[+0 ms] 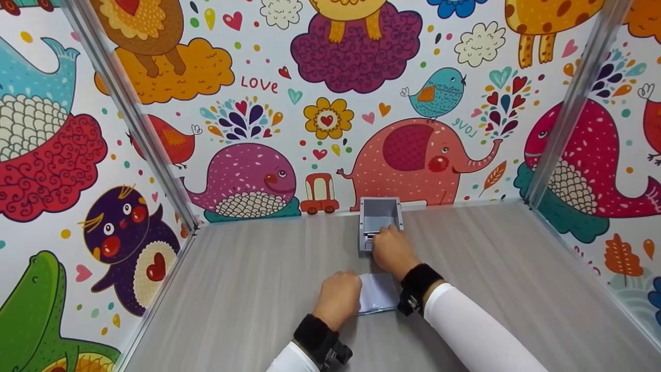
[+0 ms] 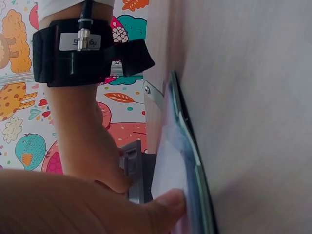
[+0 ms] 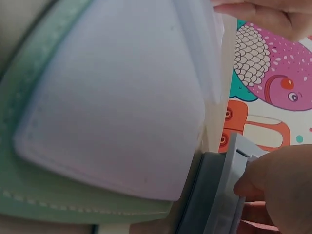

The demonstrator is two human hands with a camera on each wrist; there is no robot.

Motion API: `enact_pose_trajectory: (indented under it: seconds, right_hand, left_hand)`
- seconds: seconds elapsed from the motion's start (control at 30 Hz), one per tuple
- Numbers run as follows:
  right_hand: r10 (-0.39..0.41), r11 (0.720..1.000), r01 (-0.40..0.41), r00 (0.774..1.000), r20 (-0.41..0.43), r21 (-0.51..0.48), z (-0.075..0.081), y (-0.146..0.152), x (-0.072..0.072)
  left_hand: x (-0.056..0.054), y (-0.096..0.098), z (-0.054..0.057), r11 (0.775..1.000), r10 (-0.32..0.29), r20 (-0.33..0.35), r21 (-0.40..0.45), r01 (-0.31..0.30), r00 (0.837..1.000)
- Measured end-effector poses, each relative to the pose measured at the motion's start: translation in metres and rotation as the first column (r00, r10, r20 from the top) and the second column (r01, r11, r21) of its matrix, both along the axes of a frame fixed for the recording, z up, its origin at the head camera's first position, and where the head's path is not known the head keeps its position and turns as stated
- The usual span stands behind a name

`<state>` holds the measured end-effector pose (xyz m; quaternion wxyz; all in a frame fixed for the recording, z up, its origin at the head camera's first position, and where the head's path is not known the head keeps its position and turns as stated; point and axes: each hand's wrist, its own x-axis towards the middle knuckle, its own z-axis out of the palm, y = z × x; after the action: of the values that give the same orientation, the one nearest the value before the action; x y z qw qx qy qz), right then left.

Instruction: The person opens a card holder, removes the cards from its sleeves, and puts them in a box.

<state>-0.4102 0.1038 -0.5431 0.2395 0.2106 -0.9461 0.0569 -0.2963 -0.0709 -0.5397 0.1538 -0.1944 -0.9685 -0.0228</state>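
My left hand (image 1: 338, 297) holds the left edge of an opened card holder (image 1: 378, 294), its thumb (image 2: 170, 204) over the whitish plastic sleeves. The holder has a pale green stitched cover (image 3: 87, 207) and a closing tab (image 2: 154, 95) with a metal snap. Beyond it stands an open-topped grey box (image 1: 364, 219). My right hand (image 1: 395, 250) is at the box's near end with fingers curled down inside the rim. A small item with a dark line and a bright edge (image 1: 369, 236) shows beside those fingertips; I cannot tell whether they grip it.
A wood-grain table (image 1: 258, 294) lies under everything. The back wall (image 1: 330, 155), printed with cartoon animals, rises close behind the grey box. Metal posts (image 1: 555, 119) stand at the back corners, with printed side walls beyond. Each wrist wears a black strap (image 1: 421, 284) with a small camera.
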Motion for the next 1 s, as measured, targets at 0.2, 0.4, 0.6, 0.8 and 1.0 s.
enact_pose_trajectory:
  seconds: [0.2, 0.4, 0.6, 0.8, 1.0]
  right_hand:
    - [-0.022, 1.0, 0.022, 1.0, 0.015, 0.018, -0.001, 0.0, 0.0]
    - [-0.037, 0.999, 0.037, 0.999, 0.023, 0.003, 0.0, -0.001, 0.003]
    - [0.014, 0.983, -0.02, 0.999, -0.036, -0.183, 0.007, 0.004, 0.016]
    - [0.073, 0.928, 0.014, 0.973, 0.218, -0.372, 0.019, 0.01, 0.042]
    - [0.084, 0.948, 0.066, 0.891, 0.445, -0.31, 0.014, 0.018, 0.064]
  left_hand:
    - [-0.001, 0.002, 0.001, 1.0, 0.004, 0.014, -0.01, -0.004, 1.0]
    - [-0.002, 0.004, 0.0, 1.0, 0.011, 0.037, -0.009, -0.011, 0.999]
    - [-0.002, 0.004, -0.002, 1.0, 0.014, 0.01, -0.009, -0.014, 1.0]
    - [-0.002, 0.001, -0.002, 1.0, 0.015, 0.003, -0.016, -0.015, 1.0]
    - [-0.003, 0.001, -0.001, 1.0, 0.023, 0.062, -0.008, -0.022, 0.998]
